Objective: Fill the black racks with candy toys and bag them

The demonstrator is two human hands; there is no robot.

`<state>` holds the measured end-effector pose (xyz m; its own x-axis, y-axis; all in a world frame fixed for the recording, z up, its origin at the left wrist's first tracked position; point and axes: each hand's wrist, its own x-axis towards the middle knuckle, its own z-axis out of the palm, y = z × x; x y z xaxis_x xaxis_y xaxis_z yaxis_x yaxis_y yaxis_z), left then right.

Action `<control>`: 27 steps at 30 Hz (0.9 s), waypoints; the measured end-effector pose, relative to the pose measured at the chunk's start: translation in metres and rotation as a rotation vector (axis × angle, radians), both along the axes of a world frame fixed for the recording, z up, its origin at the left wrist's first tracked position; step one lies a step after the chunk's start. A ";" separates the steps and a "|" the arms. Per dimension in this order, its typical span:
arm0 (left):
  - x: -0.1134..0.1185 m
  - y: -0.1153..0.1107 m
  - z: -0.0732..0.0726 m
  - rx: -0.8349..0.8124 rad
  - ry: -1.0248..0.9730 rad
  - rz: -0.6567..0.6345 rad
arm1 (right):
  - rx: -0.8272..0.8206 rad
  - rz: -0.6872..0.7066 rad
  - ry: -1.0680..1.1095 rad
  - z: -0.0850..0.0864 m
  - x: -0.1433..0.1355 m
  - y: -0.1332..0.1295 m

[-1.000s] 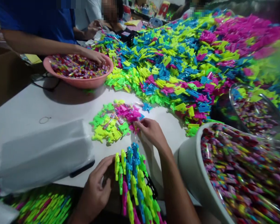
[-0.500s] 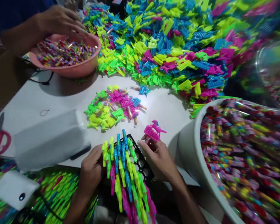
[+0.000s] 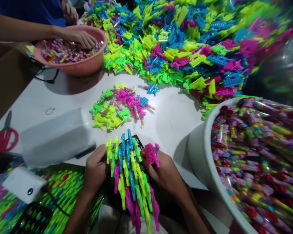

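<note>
My left hand (image 3: 97,167) grips the left side of a black rack (image 3: 138,142) with round holes. Several rows of upright plastic toys (image 3: 127,169) in yellow, green, blue and pink fill most of it and hide my left fingertips. At the rack's far right, a pink plastic toy (image 3: 151,154) with a slatted side is pinched in my right hand (image 3: 164,172). Whether its lower end touches the rack is hidden. Beyond the rack, a small pile of similar toys (image 3: 122,107), several with candy-filled clear tubes, lies on the white table (image 3: 171,110).
A co-worker's hand (image 3: 84,39) reaches into a pink bowl (image 3: 70,69) of small candy tubes. A large toy heap (image 3: 166,42) covers the back. A white bucket (image 3: 200,146) of candy tubes stands right. Red scissors (image 3: 5,138), a grey-white block (image 3: 56,139) and a white device (image 3: 24,184) are left.
My right hand has brought the pink toy down and closer to the rack, turning it. The co-worker's hand has dropped from above the bowl into the candy tubes.
</note>
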<state>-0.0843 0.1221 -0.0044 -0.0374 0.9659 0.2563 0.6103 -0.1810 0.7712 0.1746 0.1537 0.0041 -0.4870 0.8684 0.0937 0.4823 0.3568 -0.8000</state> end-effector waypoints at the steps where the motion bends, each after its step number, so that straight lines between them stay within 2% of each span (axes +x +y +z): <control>1: 0.000 0.000 0.000 0.000 -0.008 -0.001 | 0.020 0.021 -0.032 0.000 0.000 -0.001; 4: -0.002 -0.001 -0.003 -0.003 -0.023 -0.003 | 0.041 0.065 -0.090 0.000 -0.003 -0.001; 10: -0.006 -0.003 -0.012 -0.031 -0.072 0.017 | 0.084 0.042 -0.072 -0.009 -0.008 0.002; 16: -0.005 -0.001 -0.015 -0.002 -0.127 -0.007 | 0.111 0.116 -0.236 0.005 -0.008 0.008; 20: -0.005 -0.002 -0.020 0.010 -0.156 -0.012 | 0.055 0.156 -0.248 0.016 -0.008 0.016; 24: -0.006 -0.002 -0.021 0.003 -0.175 -0.007 | -0.069 0.166 -0.164 0.021 -0.003 0.027; 26: -0.005 0.002 -0.019 -0.029 -0.191 -0.010 | -0.129 0.097 -0.086 0.023 -0.004 0.040; 27: -0.004 0.006 -0.018 -0.040 -0.196 -0.014 | -0.135 0.018 -0.047 0.024 -0.006 0.049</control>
<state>-0.0886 0.1276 -0.0224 -0.0693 0.9759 0.2067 0.4455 -0.1551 0.8817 0.1683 0.2027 0.0284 -0.5040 0.8624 -0.0470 0.5151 0.2564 -0.8178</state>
